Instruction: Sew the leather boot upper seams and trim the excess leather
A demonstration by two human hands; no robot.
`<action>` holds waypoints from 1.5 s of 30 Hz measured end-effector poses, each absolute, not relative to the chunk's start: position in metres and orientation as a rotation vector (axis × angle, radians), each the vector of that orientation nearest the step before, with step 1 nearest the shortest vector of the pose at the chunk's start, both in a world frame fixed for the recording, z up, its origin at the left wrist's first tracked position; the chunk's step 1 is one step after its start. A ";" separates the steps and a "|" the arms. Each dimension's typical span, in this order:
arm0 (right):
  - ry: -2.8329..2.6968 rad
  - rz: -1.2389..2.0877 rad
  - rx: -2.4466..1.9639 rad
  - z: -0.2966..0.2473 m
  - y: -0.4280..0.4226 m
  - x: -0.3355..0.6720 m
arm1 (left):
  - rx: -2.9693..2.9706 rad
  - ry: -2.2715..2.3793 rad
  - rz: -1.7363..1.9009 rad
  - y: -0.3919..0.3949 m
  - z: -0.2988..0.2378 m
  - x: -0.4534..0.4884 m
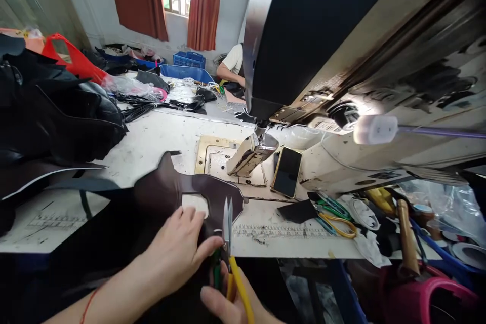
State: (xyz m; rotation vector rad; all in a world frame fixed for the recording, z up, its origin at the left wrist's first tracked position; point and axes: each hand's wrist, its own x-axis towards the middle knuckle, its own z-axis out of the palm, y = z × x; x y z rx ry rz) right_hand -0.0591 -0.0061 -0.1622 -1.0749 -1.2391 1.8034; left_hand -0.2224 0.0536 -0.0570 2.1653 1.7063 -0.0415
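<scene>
My left hand [172,245] lies on a dark brown leather piece [224,197], its bent fingertips at an opening in the leather and its thumb stretched toward the scissors. Yellow-handled scissors [228,223] are in my right hand [231,296], their blades slightly apart and pointing away from me beside the leather's right edge. Something green [216,271] shows by the handles; what it belongs to is unclear. Beyond the leather stands the sewing machine's narrow raised bed [252,154], under the needle area. The leather's near side merges with dark material.
Dark leather pieces [56,111] are heaped at left. A phone [287,172] lies right of the machine bed. More scissors [337,224] and scraps lie at right, near a hammer-like wooden handle [407,238] and pink container [436,293]. The machine arm [322,25] overhangs. Another person's arm [231,72] shows behind.
</scene>
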 end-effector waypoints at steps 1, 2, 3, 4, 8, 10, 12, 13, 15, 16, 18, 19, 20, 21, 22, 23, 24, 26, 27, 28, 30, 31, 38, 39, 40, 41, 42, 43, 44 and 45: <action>-1.256 1.818 -1.103 -0.162 -0.005 -0.057 | 2.140 1.696 -0.096 0.048 -0.069 -0.223; -1.296 1.765 -1.158 -0.159 0.002 -0.052 | 2.126 1.686 -0.144 0.042 -0.080 -0.225; -1.348 1.652 -1.215 -0.153 0.014 -0.044 | 2.134 1.678 -0.174 0.035 -0.089 -0.229; -1.409 1.492 -1.244 -0.144 0.029 -0.037 | 2.164 1.664 -0.192 0.029 -0.097 -0.234; -1.895 0.914 -1.004 -0.098 0.109 -0.039 | 2.425 1.490 -0.189 0.012 -0.109 -0.254; -2.246 0.709 -0.901 -0.075 0.147 -0.065 | 2.521 1.406 -0.233 0.007 -0.111 -0.260; -2.506 0.600 -0.886 -0.057 0.178 -0.095 | 2.601 1.353 -0.316 0.003 -0.114 -0.267; -2.548 0.595 -0.898 -0.050 0.191 -0.107 | 2.652 1.333 -0.346 0.000 -0.115 -0.275; -2.582 0.616 -0.977 -0.040 0.206 -0.118 | 2.795 1.306 -0.333 -0.004 -0.115 -0.299; -2.577 0.619 -1.035 -0.038 0.208 -0.117 | 2.878 1.300 -0.303 -0.005 -0.111 -0.316; -2.531 0.613 -1.173 -0.040 0.201 -0.103 | 3.034 1.300 -0.221 -0.002 -0.099 -0.353; -2.500 0.608 -1.243 -0.043 0.192 -0.093 | 3.096 1.292 -0.213 0.002 -0.091 -0.370; -2.472 0.608 -1.308 -0.048 0.182 -0.082 | 3.119 1.292 -0.150 0.008 -0.083 -0.384; -2.448 0.613 -1.371 -0.054 0.170 -0.073 | 3.072 1.349 -0.063 0.015 -0.075 -0.392; -2.431 0.624 -1.432 -0.061 0.158 -0.065 | 2.997 1.356 -0.065 0.023 -0.069 -0.394; -2.416 0.643 -1.490 -0.068 0.146 -0.059 | 2.907 1.376 -0.155 0.031 -0.064 -0.389; -2.400 0.668 -1.545 -0.077 0.135 -0.056 | 2.832 1.404 -0.280 0.038 -0.060 -0.377; -2.353 0.729 -1.643 -0.095 0.119 -0.054 | 2.760 1.625 -0.506 0.047 -0.057 -0.334; -2.319 0.757 -1.680 -0.104 0.114 -0.055 | 2.770 1.700 -0.485 0.048 -0.058 -0.308; -2.282 0.782 -1.707 -0.113 0.110 -0.055 | 2.790 1.724 -0.431 0.046 -0.062 -0.283; -2.204 0.812 -1.740 -0.126 0.106 -0.054 | 2.702 1.684 -0.284 0.038 -0.078 -0.244; -2.169 0.820 -1.748 -0.130 0.105 -0.051 | 2.644 1.636 -0.258 0.033 -0.088 -0.233; -1.885 0.742 -1.547 -0.119 0.065 -0.003 | 2.540 1.445 -0.502 0.008 -0.107 -0.265; -1.797 0.837 -1.412 -0.117 0.051 0.000 | 2.520 1.472 -0.551 0.007 -0.102 -0.268; -1.730 1.037 -1.264 -0.115 0.036 0.001 | 2.506 1.492 -0.575 0.007 -0.098 -0.270; -1.653 1.319 -1.111 -0.116 0.021 -0.001 | 2.502 1.489 -0.579 0.008 -0.094 -0.270; -1.579 1.642 -0.954 -0.118 0.005 -0.006 | 2.504 1.459 -0.568 0.010 -0.092 -0.270; -1.487 1.942 -0.825 -0.123 -0.009 -0.012 | 2.514 1.416 -0.538 0.013 -0.092 -0.272; -1.393 2.163 -0.747 -0.128 -0.022 -0.019 | 2.526 1.376 -0.488 0.017 -0.093 -0.274; -1.327 2.301 -0.707 -0.135 -0.033 -0.026 | 2.535 1.342 -0.418 0.021 -0.095 -0.278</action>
